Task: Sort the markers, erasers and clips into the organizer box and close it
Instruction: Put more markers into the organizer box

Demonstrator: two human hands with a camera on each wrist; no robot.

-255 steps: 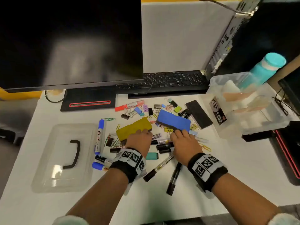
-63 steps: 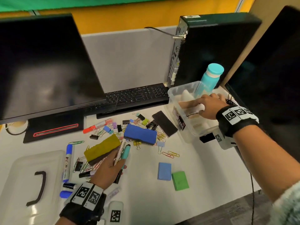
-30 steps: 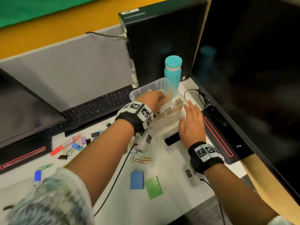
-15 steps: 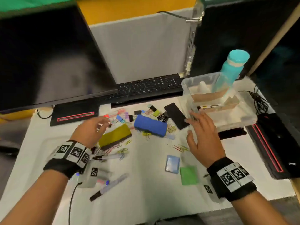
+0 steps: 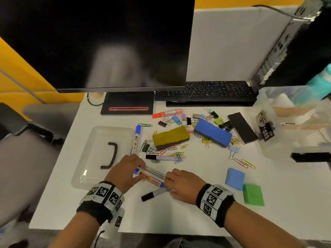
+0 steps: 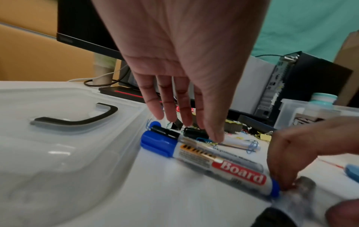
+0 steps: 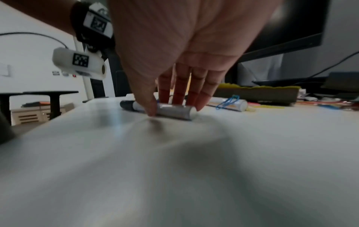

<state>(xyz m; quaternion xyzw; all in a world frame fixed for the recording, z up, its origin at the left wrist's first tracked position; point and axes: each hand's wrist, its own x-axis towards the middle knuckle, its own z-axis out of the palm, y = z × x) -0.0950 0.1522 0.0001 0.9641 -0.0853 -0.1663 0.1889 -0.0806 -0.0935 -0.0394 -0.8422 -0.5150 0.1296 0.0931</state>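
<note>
Two whiteboard markers lie side by side near the front of the desk, a blue-capped marker (image 5: pixel 149 176) (image 6: pixel 204 159) and a black-capped one behind it. My left hand (image 5: pixel 141 169) (image 6: pixel 184 122) reaches over them with straight fingers, the tips touching the far one. My right hand (image 5: pixel 170 183) (image 7: pixel 170 106) pinches a grey black-capped marker (image 5: pixel 155 193) (image 7: pixel 170 109) between thumb and fingers on the desk. The clear organizer box (image 5: pixel 268 145) stands open at the right. Its lid (image 5: pixel 100 140) lies at the left. Yellow eraser (image 5: pixel 171 136), blue eraser (image 5: pixel 212 134) and black eraser (image 5: pixel 242 127) lie among scattered clips (image 5: pixel 244 163).
A small blue block (image 5: pixel 234 178) and a green block (image 5: pixel 253 194) sit at the front right. More markers lie by the lid (image 5: pixel 136 138), mid-desk (image 5: pixel 163 157) and a red one (image 5: pixel 167 113) near the monitor base. Keyboard (image 5: pixel 206 92), monitor and computer tower stand behind.
Both hands have come back toward the desk's front edge: the left from beside the yellow eraser, the right from beside the box. The right now pinches a marker.
</note>
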